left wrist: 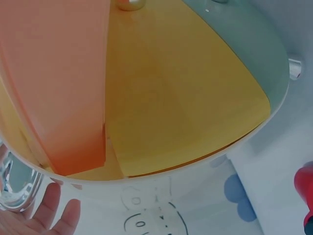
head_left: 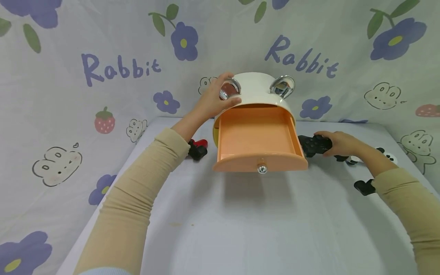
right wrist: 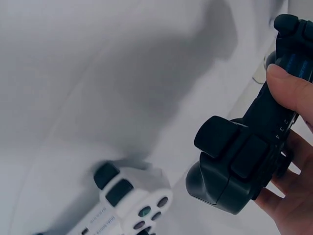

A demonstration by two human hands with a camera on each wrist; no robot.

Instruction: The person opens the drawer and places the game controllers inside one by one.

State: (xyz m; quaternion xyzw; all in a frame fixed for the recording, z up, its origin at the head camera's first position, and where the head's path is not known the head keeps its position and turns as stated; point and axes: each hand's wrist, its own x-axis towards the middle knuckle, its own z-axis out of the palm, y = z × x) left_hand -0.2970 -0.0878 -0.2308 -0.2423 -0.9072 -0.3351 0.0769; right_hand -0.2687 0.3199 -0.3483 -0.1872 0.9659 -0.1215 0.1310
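A white, dome-topped drawer box (head_left: 256,82) with silver ear-like rings stands at the back of the table. Its upper orange drawer (head_left: 258,133) is pulled out, with bare floor showing inside and a round knob (head_left: 262,169) in front. My left hand (head_left: 214,97) holds the box at its left silver ring (head_left: 229,90), thumb in front and fingers behind. In the left wrist view, a yellow drawer front (left wrist: 181,93) lies below the orange one. My right hand (head_left: 342,144) grips a black game controller (right wrist: 234,166) just right of the pulled-out drawer, above the tabletop.
A red controller (head_left: 201,143) and a black one (head_left: 197,152) lie left of the box. On the right rests a white controller (right wrist: 142,188) with dark buttons. Another black piece (head_left: 363,187) shows beside my right sleeve. A printed cloth (head_left: 123,34) hangs behind.
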